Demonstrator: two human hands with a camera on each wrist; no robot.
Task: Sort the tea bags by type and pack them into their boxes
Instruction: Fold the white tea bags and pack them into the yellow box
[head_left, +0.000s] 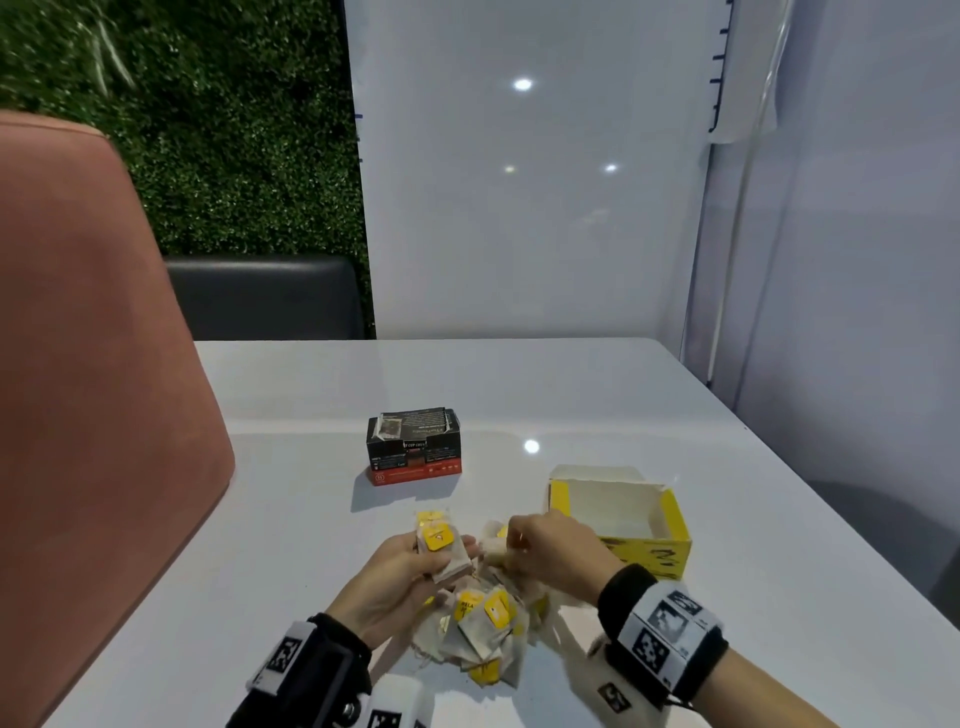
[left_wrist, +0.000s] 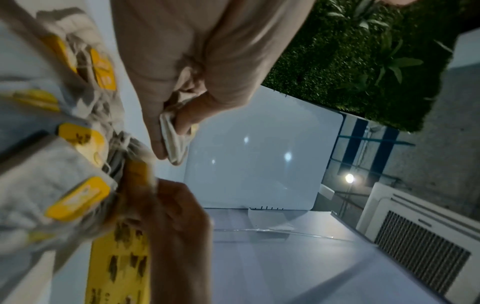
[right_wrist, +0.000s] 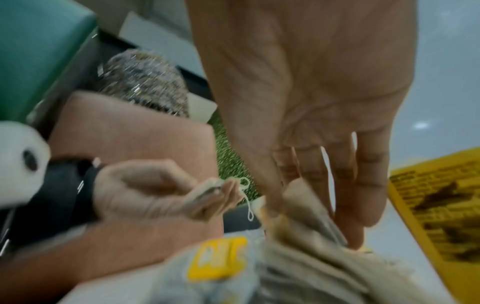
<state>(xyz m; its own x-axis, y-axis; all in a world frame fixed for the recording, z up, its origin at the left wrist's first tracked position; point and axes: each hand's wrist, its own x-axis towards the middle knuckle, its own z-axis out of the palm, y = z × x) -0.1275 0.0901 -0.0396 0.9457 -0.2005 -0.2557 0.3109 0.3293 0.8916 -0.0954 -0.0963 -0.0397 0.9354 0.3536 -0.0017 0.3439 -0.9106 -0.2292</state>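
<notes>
A heap of pale tea bags with yellow tags (head_left: 483, 629) lies on the white table (head_left: 571, 395) just in front of me. My left hand (head_left: 410, 566) grips a small stack of these tea bags (head_left: 439, 545), yellow tag on top; the left wrist view shows the stack (left_wrist: 176, 135) pinched between thumb and fingers. My right hand (head_left: 540, 545) reaches over the heap and pinches a tea bag (head_left: 496, 545), seen in the right wrist view as a tea bag (right_wrist: 303, 207) at the fingers (right_wrist: 358, 205). An open yellow box (head_left: 649, 551) stands right of the hands. A black and red box (head_left: 413, 447) stands farther back.
A pink chair back (head_left: 93, 389) rises at the left table edge, with a dark seat (head_left: 265, 296) and green hedge wall (head_left: 234, 130) behind. A white panel (head_left: 519, 182) closes off the far side. Bare tabletop lies around both boxes.
</notes>
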